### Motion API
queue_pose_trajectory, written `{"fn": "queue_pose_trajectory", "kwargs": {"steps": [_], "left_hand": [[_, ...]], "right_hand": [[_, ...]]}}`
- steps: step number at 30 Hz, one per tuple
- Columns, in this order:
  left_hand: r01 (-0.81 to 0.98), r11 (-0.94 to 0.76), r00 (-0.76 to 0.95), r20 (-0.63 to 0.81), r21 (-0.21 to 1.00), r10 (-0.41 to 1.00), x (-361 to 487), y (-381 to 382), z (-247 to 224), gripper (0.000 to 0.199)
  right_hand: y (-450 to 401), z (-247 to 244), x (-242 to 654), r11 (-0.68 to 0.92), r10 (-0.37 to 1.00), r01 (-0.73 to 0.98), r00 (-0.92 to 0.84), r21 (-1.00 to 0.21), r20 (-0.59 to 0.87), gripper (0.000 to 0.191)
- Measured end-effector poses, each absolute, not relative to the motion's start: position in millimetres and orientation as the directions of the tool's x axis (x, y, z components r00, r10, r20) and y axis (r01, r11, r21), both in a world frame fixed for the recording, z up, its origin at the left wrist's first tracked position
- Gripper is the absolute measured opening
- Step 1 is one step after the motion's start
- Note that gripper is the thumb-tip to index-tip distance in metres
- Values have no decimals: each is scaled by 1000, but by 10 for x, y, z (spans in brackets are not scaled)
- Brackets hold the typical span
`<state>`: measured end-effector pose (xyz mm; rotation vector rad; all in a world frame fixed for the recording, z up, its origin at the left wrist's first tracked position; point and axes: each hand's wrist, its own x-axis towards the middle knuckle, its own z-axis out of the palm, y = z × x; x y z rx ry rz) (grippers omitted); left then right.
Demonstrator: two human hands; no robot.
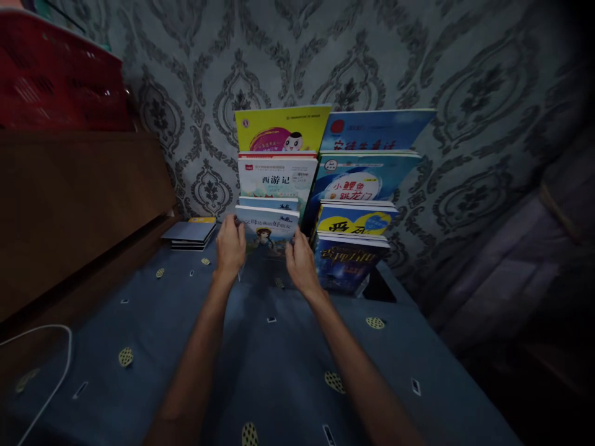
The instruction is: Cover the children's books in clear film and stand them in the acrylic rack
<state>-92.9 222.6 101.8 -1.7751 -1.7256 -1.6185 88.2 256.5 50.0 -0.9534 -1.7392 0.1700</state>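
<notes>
Between my two hands stands a thin book (267,232) with a blue-grey cover and a drawn figure on it. My left hand (231,244) is closed on its left edge, and my right hand (301,257) is closed on its right edge. Right behind it rises another blue book (269,202), then a white book (279,176) and a tall yellow book (283,127). To the right of my right hand stands a second row: a dark blue book (346,263) in front, a yellow and blue book (356,220), a teal book (367,176) and a tall blue book (379,129).
A small stack of books (190,234) lies flat to the left. Beyond it are a brown wooden cabinet (79,204) and a red basket (60,80). A white cable (69,347) curves over the blue patterned cloth (274,384). Patterned wallpaper (195,111) backs the rows; a pale draped fabric (506,272) hangs right.
</notes>
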Motion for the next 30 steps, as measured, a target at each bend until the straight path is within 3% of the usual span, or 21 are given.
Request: {"fn": "queue_pose_trajectory", "kwargs": {"steps": [24, 30], "left_hand": [[872, -132, -289, 713, 472, 639, -866, 2377, 899, 19], [852, -161, -305, 723, 498, 620, -825, 2410, 949, 34]], "right_hand": [[2698, 374, 896, 686, 672, 479, -126, -548, 730, 62], [2705, 323, 873, 677, 686, 444, -93, -587, 721, 66]]}}
